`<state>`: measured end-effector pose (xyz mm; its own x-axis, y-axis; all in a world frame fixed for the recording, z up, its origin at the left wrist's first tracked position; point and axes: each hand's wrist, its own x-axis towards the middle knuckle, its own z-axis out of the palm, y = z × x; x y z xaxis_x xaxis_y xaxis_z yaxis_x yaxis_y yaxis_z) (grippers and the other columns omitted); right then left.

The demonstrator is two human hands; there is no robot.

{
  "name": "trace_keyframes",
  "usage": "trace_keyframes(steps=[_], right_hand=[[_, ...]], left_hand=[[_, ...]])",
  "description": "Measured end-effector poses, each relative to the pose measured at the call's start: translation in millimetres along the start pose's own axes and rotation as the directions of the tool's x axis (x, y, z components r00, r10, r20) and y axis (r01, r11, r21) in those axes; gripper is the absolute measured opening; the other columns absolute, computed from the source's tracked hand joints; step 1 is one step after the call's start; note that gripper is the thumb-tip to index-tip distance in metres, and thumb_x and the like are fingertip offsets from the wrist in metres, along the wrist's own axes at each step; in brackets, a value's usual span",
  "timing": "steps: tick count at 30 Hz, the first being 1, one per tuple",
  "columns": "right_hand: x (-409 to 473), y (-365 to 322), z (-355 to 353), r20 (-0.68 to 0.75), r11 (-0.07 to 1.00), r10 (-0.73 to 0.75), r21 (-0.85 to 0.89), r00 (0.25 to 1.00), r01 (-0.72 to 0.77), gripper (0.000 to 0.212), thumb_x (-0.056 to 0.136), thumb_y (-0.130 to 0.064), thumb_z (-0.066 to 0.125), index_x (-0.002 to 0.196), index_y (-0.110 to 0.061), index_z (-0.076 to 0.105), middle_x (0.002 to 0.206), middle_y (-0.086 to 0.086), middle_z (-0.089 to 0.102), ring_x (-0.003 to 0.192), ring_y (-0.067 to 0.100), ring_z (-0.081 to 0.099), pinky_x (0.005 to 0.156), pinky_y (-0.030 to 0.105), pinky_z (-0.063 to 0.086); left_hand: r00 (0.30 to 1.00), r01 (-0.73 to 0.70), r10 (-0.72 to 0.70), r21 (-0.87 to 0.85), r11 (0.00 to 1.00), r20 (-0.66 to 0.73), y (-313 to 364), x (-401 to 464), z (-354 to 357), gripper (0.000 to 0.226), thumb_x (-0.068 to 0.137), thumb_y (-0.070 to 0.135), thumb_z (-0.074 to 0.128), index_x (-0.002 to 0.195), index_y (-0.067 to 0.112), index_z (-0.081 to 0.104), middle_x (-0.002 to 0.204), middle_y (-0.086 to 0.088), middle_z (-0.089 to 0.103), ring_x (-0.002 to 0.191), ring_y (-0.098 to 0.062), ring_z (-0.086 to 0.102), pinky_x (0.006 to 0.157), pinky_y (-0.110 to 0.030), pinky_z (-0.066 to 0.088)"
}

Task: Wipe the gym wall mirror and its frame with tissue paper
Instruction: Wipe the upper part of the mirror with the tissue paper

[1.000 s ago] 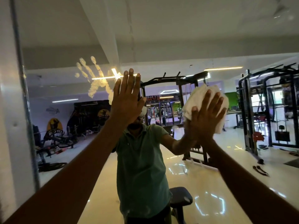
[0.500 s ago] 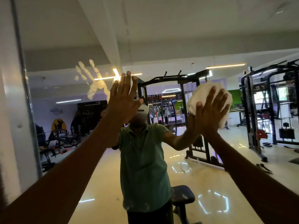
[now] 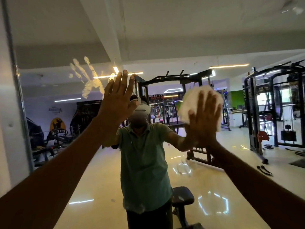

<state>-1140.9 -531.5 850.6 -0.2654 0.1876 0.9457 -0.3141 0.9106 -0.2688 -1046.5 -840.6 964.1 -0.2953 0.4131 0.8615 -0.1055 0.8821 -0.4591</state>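
Observation:
The wall mirror [image 3: 189,43] fills most of the head view, and its grey metal frame [image 3: 15,83] runs down the left side. A pale handprint smudge [image 3: 87,81] marks the glass at upper left. My left hand [image 3: 118,100] lies flat on the glass with straight fingers, just right of the smudge. My right hand [image 3: 203,119] presses a wad of white tissue paper [image 3: 193,100] flat against the mirror, fingers spread and straight over it. My arms reach up from the bottom corners.
The glass reflects me in a green shirt [image 3: 143,162], a black bench seat [image 3: 182,195], black cable racks [image 3: 270,109] and a glossy floor. A white wall [image 3: 5,129] lies left of the frame.
My right hand has slid the tissue a little down the glass. My left hand stays flat on the mirror beside the smudge.

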Motion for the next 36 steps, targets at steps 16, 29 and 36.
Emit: trace_keyframes(steps=[16,29,36], right_hand=[[37,-9,-11,-0.011,0.994,-0.111,-0.017,0.994,0.111,0.078,0.105,-0.063,0.015,0.168,-0.018,0.008,0.174,0.019,0.004,0.161,0.038,0.004,0.127,0.063,0.009],[36,-80,-13,0.074,0.774,-0.632,0.012,0.772,0.633,0.080,0.104,-0.057,0.036,0.168,-0.018,0.007,0.175,0.017,-0.002,0.161,0.035,-0.004,0.128,0.061,0.000],[95,-30,-29,-0.014,0.994,0.089,0.066,0.996,-0.088,0.087,0.099,-0.071,0.010,0.168,-0.018,0.007,0.173,0.022,0.001,0.160,0.044,0.002,0.123,0.069,0.010]], left_hand=[[0.997,0.058,-0.059,0.005,0.998,0.049,6,0,5,0.088,0.097,0.061,0.033,0.165,0.011,0.006,0.171,-0.022,-0.001,0.158,-0.041,0.001,0.126,-0.055,0.008],[0.998,-0.050,0.050,0.017,0.999,-0.024,-15,-6,-4,0.066,0.105,0.039,0.028,0.164,0.011,0.018,0.171,-0.018,0.013,0.158,-0.036,0.015,0.125,-0.051,0.015],[0.999,0.027,-0.027,-0.012,1.000,0.016,-3,-5,6,0.079,0.102,0.059,0.023,0.166,0.014,0.009,0.173,-0.015,0.000,0.160,-0.034,-0.001,0.128,-0.053,0.007]])
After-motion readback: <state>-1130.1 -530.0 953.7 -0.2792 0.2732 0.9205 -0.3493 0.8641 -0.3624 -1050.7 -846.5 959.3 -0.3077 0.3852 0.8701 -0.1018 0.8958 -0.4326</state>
